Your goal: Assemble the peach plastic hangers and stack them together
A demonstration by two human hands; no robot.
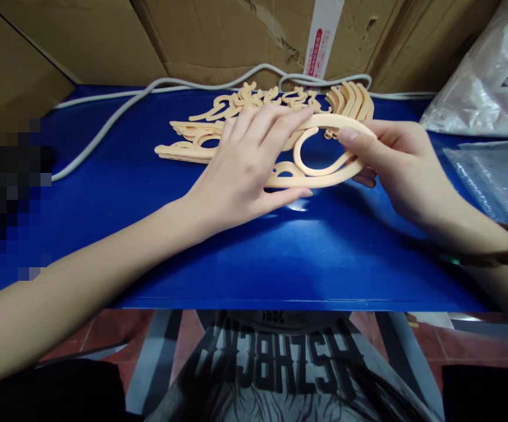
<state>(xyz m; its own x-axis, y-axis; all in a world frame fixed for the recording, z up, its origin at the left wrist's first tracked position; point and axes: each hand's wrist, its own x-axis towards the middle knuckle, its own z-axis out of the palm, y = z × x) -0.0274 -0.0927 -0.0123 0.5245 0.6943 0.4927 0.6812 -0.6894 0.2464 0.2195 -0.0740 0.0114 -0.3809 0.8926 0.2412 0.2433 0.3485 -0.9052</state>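
Between my two hands is a cream plastic piece (333,179) with a long curved rim and a round hook-like loop inside it. My right hand (396,155) pinches its right end between thumb and fingers. Over its left part lies my left hand (254,155), fingers spread and thumb along the lower edge, hiding that end. Flat cream pieces (183,153) lie stacked on the blue table just left of my left hand. Behind the hands sit small curly cream parts (222,107) and a row of curved cream parts (353,99).
The blue table (254,264) has its front edge near my body. A grey-white cable (117,120) runs across the back and left. Cardboard boxes (236,41) stand behind. On the right are a white plastic bag (482,82) and clear plastic bags (500,176).
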